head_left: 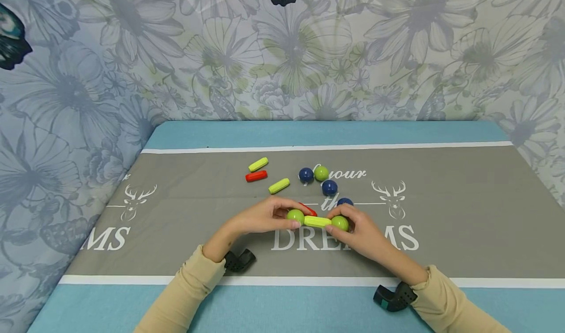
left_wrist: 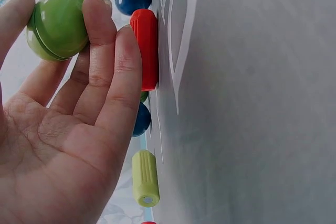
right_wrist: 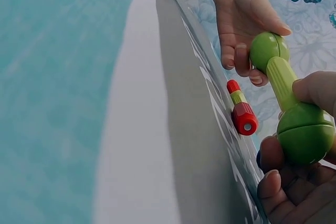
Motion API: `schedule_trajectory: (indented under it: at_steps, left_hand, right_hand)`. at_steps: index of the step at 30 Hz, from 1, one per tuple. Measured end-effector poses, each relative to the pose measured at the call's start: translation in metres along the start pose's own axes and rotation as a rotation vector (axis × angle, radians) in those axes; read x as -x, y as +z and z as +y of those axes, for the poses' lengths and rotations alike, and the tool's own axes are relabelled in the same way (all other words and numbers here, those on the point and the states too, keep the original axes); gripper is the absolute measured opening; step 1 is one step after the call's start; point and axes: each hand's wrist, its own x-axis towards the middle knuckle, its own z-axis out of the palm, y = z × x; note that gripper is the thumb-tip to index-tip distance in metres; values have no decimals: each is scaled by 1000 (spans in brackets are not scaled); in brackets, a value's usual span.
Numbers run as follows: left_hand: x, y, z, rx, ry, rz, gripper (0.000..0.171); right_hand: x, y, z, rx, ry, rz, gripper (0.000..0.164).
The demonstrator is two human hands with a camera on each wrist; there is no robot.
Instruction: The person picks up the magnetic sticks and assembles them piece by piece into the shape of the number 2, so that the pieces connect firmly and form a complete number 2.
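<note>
A ribbed yellow-green rod [head_left: 317, 221] joins two green balls, dumbbell-like, held level above the mat. My left hand [head_left: 262, 216] pinches the left green ball [head_left: 295, 216] between thumb and fingers, as the left wrist view shows close up. On the other end, my right hand [head_left: 363, 232] grips the right green ball [right_wrist: 304, 132], its thumb touching the rod. A red rod [left_wrist: 147, 51] lies on the mat just behind the dumbbell, partly hidden by the left hand in the head view. Behind the right hand's fingers a blue ball [head_left: 345, 202] is partly covered.
Farther back lie two yellow-green rods [head_left: 279, 186] and another red rod [head_left: 256, 176]. Right of them sit two blue balls [head_left: 306, 175] and a green ball [head_left: 321, 173]. The grey printed mat [head_left: 185, 225] covers a blue table [head_left: 309, 306], with a flowered wall behind.
</note>
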Motion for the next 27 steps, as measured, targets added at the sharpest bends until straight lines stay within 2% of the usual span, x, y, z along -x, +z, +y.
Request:
schedule_trajectory:
  at_steps: [11,20,22,27]
  left_hand:
    - [0,0,-2,7,1,3,33]
    - [1,1,0,-17,-31,16,34]
    - [1,2,2,-24,-33,16,34]
    - [2,3,19,-16,-30,3,33]
  right_hand:
    - [1,1,-2,3,1,4,17]
    - [1,2,-1,11,-4,9,17]
    - [1,2,-1,15,-3,11,17]
    - [1,3,0,17,-3,11,17]
